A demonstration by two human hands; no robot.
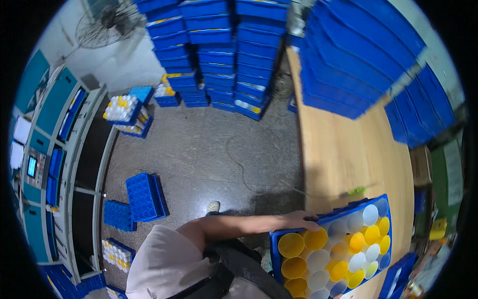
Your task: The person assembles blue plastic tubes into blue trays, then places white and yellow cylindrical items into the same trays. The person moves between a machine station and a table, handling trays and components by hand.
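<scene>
A blue plastic crate [274, 254] full of yellow and white plastic cups lies on the wooden table at lower right. My left hand [302, 220] grips the crate's far rim, its fingers over the edge beside a yellow cup [316, 238]. Of my right hand [338, 296], only a fingertip shows at the crate's near edge, at the bottom of the picture; the rest is hidden. Just beyond the crate, a green-handled tool [356, 191] rests on the table.
Tall stacks of blue crates [216, 35] stand on the floor ahead, others [336, 63] on the wooden table [336, 149]. Blue trays [142, 196] and cup-filled crates [121, 110] sit on the floor at left, near a teal machine [56, 93]. A cable [242, 175] crosses the floor. Part of another person [435, 261] shows at lower right.
</scene>
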